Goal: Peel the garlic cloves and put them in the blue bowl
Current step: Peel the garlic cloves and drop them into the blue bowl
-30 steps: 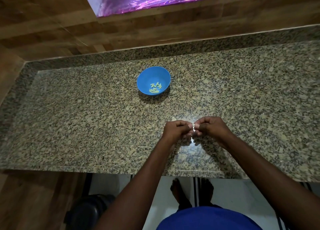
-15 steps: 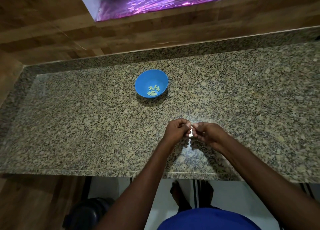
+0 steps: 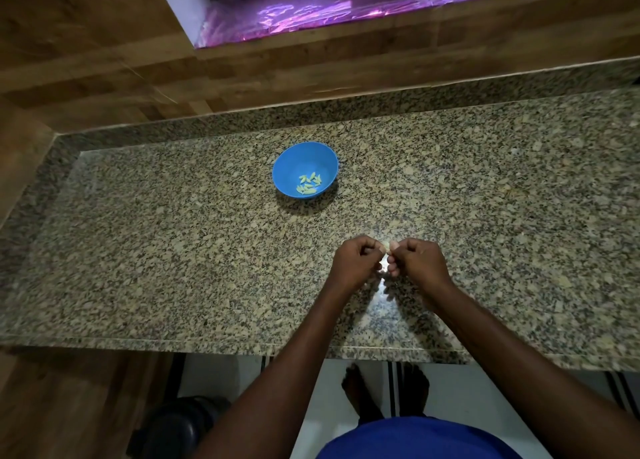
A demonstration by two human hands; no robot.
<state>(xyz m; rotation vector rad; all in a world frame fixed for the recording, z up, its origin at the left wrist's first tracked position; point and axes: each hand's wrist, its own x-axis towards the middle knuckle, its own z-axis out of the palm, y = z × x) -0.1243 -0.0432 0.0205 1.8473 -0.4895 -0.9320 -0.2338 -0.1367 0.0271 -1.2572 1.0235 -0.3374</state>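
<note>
- Left hand (image 3: 356, 263) and right hand (image 3: 414, 259) meet fingertip to fingertip above the counter (image 3: 173, 268), fingers curled, pinching a clove (image 3: 385, 250).
- Clove: probably light, firm, slippery; pinch the ends.
- Bowl (image 3: 294, 157) holds peeled cloves.

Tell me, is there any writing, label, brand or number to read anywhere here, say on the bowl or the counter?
None: no text shows.
Blue bowl: plain, no label.
Granite counter: only speckles.
Purple sheet on the ledge: shiny creases, no print.
</note>
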